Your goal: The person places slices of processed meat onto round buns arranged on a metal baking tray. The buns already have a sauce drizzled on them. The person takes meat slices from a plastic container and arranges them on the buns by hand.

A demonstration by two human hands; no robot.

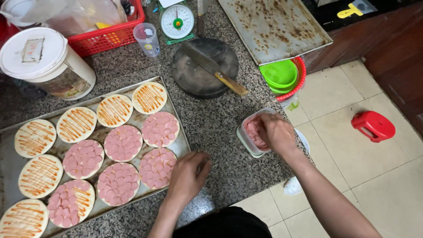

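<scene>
A metal baking tray [183,143] lies on the speckled counter with several small round pizza bases. Some bases [114,110] carry only orange sauce stripes, others [157,167] are covered with pink sausage slices. My left hand [187,176] rests by the tray's near right corner, fingers curled, next to a sausage-covered base; whether it holds slices is hidden. My right hand [275,132] reaches into a clear plastic tub [245,137] of pink sausage slices at the counter's edge, fingers closed among the slices.
A dark round cutting board [194,79] with a cleaver [213,69] sits behind. A white lidded bucket [42,61], red basket [105,37], plastic cup [147,39], kitchen scale [177,21], a stained tray [273,26], green and red bowls [282,76]. A red stool [373,125] stands on the tiled floor.
</scene>
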